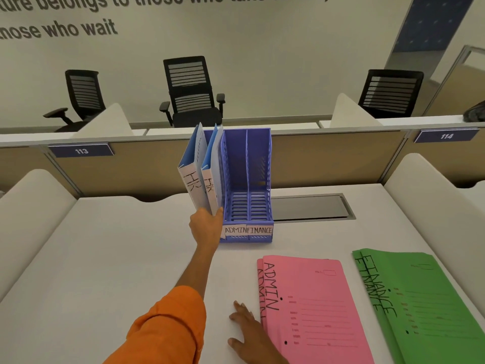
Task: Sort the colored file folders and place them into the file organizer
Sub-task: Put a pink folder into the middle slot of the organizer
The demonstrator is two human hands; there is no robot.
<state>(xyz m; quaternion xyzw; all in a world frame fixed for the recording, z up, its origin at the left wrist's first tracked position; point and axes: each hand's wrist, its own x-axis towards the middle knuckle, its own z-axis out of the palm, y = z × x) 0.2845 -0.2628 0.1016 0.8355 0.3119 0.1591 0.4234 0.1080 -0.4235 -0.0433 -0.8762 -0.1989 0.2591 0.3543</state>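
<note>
L hand [207,227] stretched fwd, clamped on bottom corner of two blue HR folders [200,174], holding them upright and tilted a bit left at leftmost slot of blue file organizer [246,179]; low grip prob to steer spines down into slot while tops lean free. Can't tell if folders already seated or just at slot mouth, hand hides base. Leftmost slot label hidden behind hand; ADMIN label [235,230] and FINANCE label [259,230] visible on front lip, both those slots empty. R hand [248,329] flat, fingers spread, not gripping, resting on desk [105,258] touching left edge of pink ADMIN folders [309,311], prob pinning stack or readying next pick. Green FINANCE folders [420,306] stacked just beside pink, right, near desk's right edge. Stacks sorted by colour, matching label order L to R.
Room: wide bare desk left of arm, free lane between stacks and organizer front. Cable-tray cover [312,207] just right of organizer, flush, no snag. Partition wall [328,164] close behind organizer limits push-back
</note>
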